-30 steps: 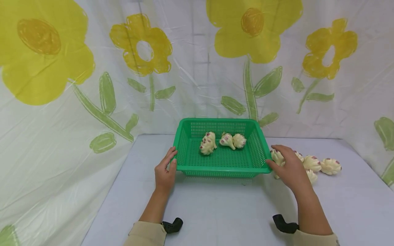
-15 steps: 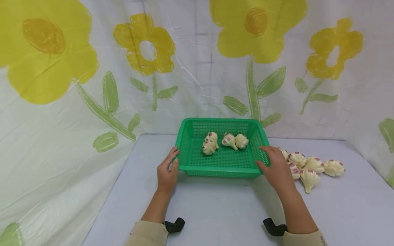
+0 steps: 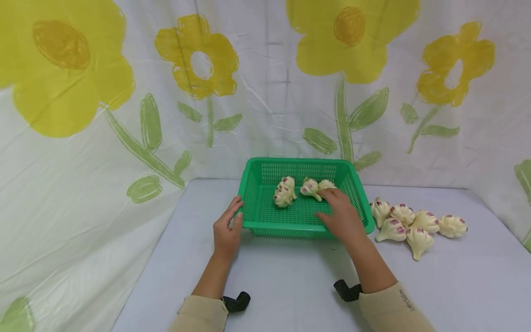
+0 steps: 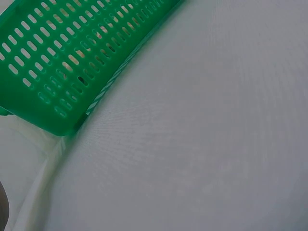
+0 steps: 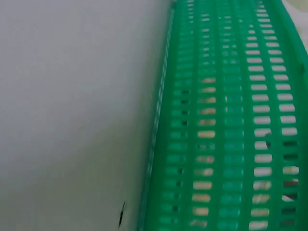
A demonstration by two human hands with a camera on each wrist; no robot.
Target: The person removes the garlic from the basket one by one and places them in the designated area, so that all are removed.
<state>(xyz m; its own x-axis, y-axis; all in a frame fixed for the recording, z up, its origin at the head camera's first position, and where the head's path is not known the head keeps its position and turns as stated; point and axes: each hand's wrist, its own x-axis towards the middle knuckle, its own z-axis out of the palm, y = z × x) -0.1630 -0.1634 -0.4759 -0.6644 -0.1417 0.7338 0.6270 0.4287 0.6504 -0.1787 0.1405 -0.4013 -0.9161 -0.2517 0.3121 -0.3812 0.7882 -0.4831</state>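
A green plastic basket stands on the table, and its slotted wall fills the upper left of the left wrist view. My left hand rests against the basket's left side, fingers fairly straight along the rim. Inside lie garlic bulbs: a left pair and a right pair, made up of a purple-marked bulb and a paler bulb. My right hand reaches over the front wall, thumb and fingers apart, fingertips right at the paler bulb and partly hiding it.
Several garlic bulbs lie in a cluster on the white table, right of the basket. Behind the table hangs a white sheet printed with yellow flowers.
My right hand has moved left from the basket's right rim to the bulbs inside, uncovering the cluster on the table. The left hand stays at the left side.
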